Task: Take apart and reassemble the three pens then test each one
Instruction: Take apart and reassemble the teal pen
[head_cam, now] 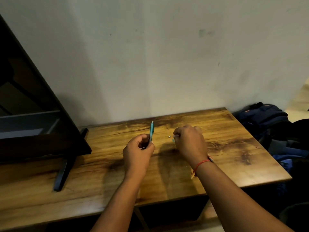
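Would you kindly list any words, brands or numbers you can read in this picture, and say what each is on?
No text can be read.
On the pen in the left hand: no print shows.
On the pen part pinched by the right hand: too small to tell.
On the backpack: an orange mark, too blurred to read.

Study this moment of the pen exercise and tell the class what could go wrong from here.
1. The tiny white part and the small teal piece seem to lie loose on the dark-grained wooden table beside the right hand. A nudge could roll them off or lose them in the dim light.
2. The left hand grips the slim teal pen barrel upright, so any loose inner part might drop out.
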